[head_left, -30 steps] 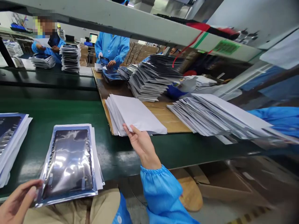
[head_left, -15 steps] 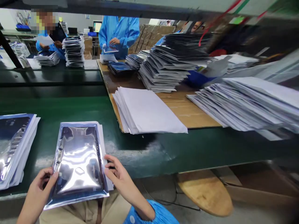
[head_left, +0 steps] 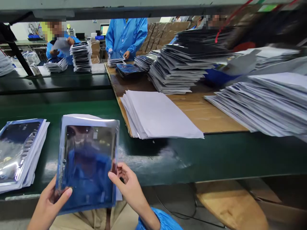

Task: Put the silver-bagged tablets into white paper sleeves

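Observation:
I hold a shiny silver foil bag (head_left: 87, 161) tilted up toward me over the front edge of the green belt (head_left: 216, 156). My left hand (head_left: 51, 204) grips its lower left corner. My right hand (head_left: 126, 185) pinches its right edge. White sheets peek out behind the bag's top and right side. A stack of similar foil bags with white sheets (head_left: 20, 153) lies on the belt to the left. A fanned stack of white paper (head_left: 160, 115) rests on the brown board (head_left: 211, 118) to the upper right.
Tall piles of dark bags (head_left: 182, 67) and of white envelopes (head_left: 266, 102) sit on the board to the right. Across the belt, people in blue coats (head_left: 126, 35) handle bags beside more stacks (head_left: 81, 56). A shelf beam (head_left: 120, 9) runs overhead. A wooden stool (head_left: 230, 207) stands below right.
My right hand left the white paper stack and came back to the foil bag. Both hands then lifted the bag from lying flat on the belt to tilted upright.

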`<state>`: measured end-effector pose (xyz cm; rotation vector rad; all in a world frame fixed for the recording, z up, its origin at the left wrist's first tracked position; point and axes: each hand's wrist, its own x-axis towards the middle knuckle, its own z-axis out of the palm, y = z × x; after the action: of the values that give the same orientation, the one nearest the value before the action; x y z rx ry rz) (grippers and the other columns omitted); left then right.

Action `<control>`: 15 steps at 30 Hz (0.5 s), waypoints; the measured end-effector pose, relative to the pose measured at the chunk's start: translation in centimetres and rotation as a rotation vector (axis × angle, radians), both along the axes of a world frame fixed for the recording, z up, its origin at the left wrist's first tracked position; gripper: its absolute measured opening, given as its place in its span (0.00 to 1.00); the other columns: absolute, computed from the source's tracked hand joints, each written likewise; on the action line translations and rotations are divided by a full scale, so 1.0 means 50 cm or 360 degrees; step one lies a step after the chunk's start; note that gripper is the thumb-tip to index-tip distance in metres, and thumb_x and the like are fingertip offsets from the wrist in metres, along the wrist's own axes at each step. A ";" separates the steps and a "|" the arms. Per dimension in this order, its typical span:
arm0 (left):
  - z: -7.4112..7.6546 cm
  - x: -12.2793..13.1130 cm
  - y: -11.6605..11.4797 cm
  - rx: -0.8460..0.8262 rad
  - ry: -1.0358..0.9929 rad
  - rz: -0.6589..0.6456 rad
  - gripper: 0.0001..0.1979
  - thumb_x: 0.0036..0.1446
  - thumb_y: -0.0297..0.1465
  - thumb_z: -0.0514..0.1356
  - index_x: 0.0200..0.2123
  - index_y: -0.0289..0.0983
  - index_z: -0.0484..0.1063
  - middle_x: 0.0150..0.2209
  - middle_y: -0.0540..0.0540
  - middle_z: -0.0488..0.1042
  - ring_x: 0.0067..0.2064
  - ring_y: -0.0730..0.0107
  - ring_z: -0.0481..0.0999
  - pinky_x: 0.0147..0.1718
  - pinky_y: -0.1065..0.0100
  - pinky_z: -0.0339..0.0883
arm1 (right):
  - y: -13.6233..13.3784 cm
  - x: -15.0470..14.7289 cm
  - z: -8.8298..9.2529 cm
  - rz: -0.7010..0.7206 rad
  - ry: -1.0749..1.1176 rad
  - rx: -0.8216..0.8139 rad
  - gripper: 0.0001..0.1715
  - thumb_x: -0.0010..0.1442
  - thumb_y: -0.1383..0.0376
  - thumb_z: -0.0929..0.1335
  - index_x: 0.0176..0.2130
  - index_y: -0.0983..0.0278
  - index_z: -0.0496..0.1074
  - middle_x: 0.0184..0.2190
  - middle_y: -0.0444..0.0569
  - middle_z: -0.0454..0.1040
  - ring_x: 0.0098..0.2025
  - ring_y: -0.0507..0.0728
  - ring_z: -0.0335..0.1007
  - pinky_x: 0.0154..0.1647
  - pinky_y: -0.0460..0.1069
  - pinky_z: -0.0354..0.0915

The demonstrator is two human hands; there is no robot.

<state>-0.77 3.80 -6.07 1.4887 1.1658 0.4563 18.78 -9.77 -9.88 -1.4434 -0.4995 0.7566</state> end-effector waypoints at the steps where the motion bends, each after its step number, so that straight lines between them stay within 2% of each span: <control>1: -0.005 -0.004 0.002 0.0038 0.0026 -0.0008 0.23 0.33 0.45 0.70 0.32 0.38 0.74 0.29 0.48 0.77 0.35 0.58 0.77 0.37 0.68 0.71 | -0.001 -0.003 0.001 0.0054 0.0051 0.0008 0.14 0.50 0.55 0.72 0.29 0.63 0.70 0.25 0.44 0.70 0.30 0.54 0.67 0.35 0.49 0.65; 3: -0.014 -0.011 0.008 0.0096 0.0055 -0.0010 0.20 0.32 0.45 0.71 0.25 0.38 0.73 0.22 0.49 0.74 0.30 0.61 0.75 0.34 0.69 0.71 | -0.005 -0.014 -0.002 0.0119 0.0194 0.0066 0.16 0.49 0.53 0.72 0.31 0.62 0.71 0.28 0.46 0.74 0.33 0.57 0.70 0.39 0.51 0.67; 5: -0.020 -0.017 0.015 0.0017 -0.0011 0.0023 0.21 0.31 0.45 0.71 0.27 0.38 0.74 0.23 0.49 0.75 0.33 0.60 0.76 0.36 0.68 0.71 | -0.008 -0.027 -0.009 0.0089 0.0301 0.0164 0.19 0.51 0.52 0.71 0.39 0.61 0.72 0.35 0.47 0.77 0.38 0.58 0.72 0.44 0.52 0.67; 8: -0.016 -0.018 0.018 -0.0329 -0.0168 0.0216 0.26 0.31 0.46 0.71 0.35 0.38 0.76 0.32 0.46 0.80 0.42 0.55 0.77 0.41 0.65 0.72 | -0.007 -0.041 -0.023 0.0044 0.0367 0.0272 0.21 0.54 0.52 0.69 0.46 0.58 0.70 0.45 0.47 0.76 0.46 0.57 0.70 0.52 0.51 0.63; 10: -0.005 -0.011 0.017 -0.0544 -0.0219 0.0399 0.25 0.30 0.46 0.70 0.32 0.37 0.76 0.32 0.45 0.80 0.43 0.54 0.77 0.39 0.65 0.73 | -0.008 -0.043 -0.028 0.0014 0.0408 0.0301 0.21 0.56 0.52 0.69 0.47 0.57 0.70 0.46 0.46 0.76 0.49 0.58 0.69 0.54 0.51 0.62; 11: 0.003 -0.007 0.017 -0.0610 -0.0238 0.0461 0.22 0.30 0.45 0.70 0.29 0.37 0.77 0.31 0.44 0.80 0.41 0.55 0.78 0.36 0.65 0.74 | -0.011 -0.042 -0.029 -0.0004 0.0424 0.0301 0.22 0.56 0.52 0.69 0.48 0.57 0.70 0.46 0.46 0.76 0.50 0.58 0.69 0.54 0.52 0.62; 13: 0.026 0.002 0.019 -0.0655 -0.0230 0.0441 0.19 0.31 0.41 0.71 0.27 0.35 0.76 0.28 0.44 0.80 0.30 0.60 0.79 0.27 0.67 0.74 | -0.026 -0.038 -0.025 -0.0088 0.0456 0.0273 0.24 0.55 0.52 0.69 0.50 0.58 0.70 0.46 0.46 0.76 0.50 0.59 0.70 0.54 0.52 0.62; 15: 0.058 0.001 0.030 -0.0508 -0.0171 0.0357 0.20 0.32 0.38 0.71 0.30 0.34 0.77 0.26 0.46 0.80 0.21 0.67 0.74 0.17 0.70 0.68 | -0.054 -0.032 -0.017 -0.0263 0.0473 0.0213 0.27 0.52 0.52 0.71 0.49 0.58 0.71 0.45 0.47 0.78 0.49 0.61 0.71 0.52 0.52 0.65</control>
<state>-0.71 5.30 -3.16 1.0528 1.2606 0.4710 17.18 -12.46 -10.71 -1.2058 -0.1958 0.7738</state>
